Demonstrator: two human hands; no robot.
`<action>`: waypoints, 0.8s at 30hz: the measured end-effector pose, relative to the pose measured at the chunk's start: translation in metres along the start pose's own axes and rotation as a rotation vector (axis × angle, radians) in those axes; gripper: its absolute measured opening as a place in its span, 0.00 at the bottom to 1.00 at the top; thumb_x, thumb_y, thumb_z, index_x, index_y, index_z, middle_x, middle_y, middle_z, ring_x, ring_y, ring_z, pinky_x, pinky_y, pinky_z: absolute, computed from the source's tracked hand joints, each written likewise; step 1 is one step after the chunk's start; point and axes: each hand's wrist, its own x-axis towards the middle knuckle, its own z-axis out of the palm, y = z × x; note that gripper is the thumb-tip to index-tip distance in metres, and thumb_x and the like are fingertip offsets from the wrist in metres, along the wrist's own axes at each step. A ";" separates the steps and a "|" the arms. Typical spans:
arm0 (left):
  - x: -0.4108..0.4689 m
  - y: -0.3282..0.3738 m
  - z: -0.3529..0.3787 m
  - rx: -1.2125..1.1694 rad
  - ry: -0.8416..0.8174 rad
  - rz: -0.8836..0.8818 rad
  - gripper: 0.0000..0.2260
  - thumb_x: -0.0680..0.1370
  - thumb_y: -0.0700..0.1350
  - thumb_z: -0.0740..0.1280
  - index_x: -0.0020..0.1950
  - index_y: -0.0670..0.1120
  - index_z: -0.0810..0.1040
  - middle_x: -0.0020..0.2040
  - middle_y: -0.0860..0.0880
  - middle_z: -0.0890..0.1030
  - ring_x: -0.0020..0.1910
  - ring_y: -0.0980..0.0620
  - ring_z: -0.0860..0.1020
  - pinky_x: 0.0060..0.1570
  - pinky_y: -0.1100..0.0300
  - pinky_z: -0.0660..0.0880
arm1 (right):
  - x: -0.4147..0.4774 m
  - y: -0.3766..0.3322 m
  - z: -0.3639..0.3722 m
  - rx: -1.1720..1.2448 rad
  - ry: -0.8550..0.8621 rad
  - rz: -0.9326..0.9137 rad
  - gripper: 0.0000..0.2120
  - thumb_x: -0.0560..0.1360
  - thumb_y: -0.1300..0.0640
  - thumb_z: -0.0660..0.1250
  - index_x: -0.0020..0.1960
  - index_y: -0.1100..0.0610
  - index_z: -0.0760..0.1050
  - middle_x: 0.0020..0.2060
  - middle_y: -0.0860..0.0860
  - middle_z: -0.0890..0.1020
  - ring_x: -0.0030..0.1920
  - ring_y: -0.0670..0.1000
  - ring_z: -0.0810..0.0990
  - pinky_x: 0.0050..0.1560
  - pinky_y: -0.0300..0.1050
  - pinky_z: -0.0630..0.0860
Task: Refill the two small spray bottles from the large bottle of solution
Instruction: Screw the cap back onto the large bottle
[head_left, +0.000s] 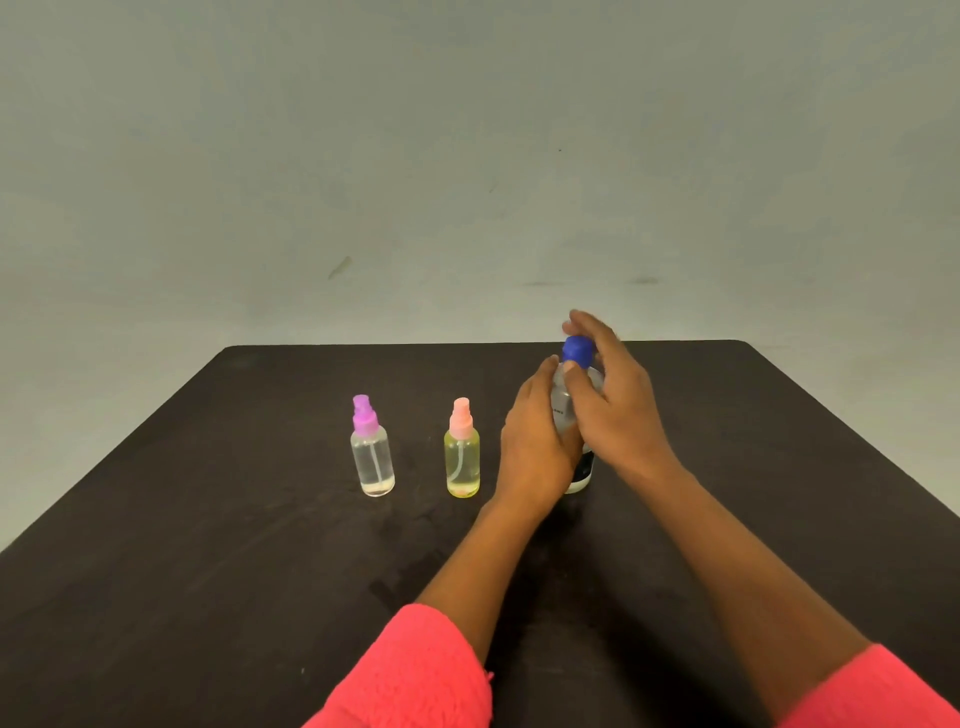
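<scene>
Two hands: left hand (535, 447) wraps the large bottle (563, 400), right hand (613, 405) apparently pinches its blue cap (576, 349).

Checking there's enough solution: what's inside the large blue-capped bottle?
Only a clear strip of the large clear plastic blue-capped bottle shows; the left hand and right hand grip it, hiding any liquid level.
</scene>
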 end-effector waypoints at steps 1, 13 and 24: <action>0.000 0.000 0.000 0.001 0.000 0.000 0.21 0.78 0.48 0.63 0.70 0.51 0.66 0.62 0.50 0.77 0.59 0.53 0.77 0.59 0.50 0.75 | -0.002 0.002 0.000 -0.011 0.027 0.004 0.19 0.78 0.63 0.63 0.68 0.53 0.69 0.64 0.47 0.75 0.62 0.43 0.73 0.65 0.37 0.70; 0.000 0.004 0.005 -0.033 -0.001 -0.042 0.22 0.76 0.46 0.66 0.69 0.53 0.68 0.60 0.50 0.78 0.57 0.52 0.78 0.58 0.50 0.76 | 0.009 0.000 0.001 0.183 0.072 0.124 0.19 0.76 0.57 0.68 0.65 0.49 0.69 0.58 0.46 0.75 0.56 0.43 0.76 0.53 0.31 0.72; -0.003 0.015 0.032 -0.044 -0.051 -0.035 0.21 0.76 0.45 0.64 0.68 0.56 0.67 0.56 0.51 0.78 0.53 0.51 0.79 0.53 0.47 0.78 | 0.009 0.010 -0.017 0.051 0.354 0.180 0.20 0.68 0.53 0.77 0.52 0.52 0.70 0.50 0.48 0.77 0.45 0.42 0.76 0.42 0.24 0.71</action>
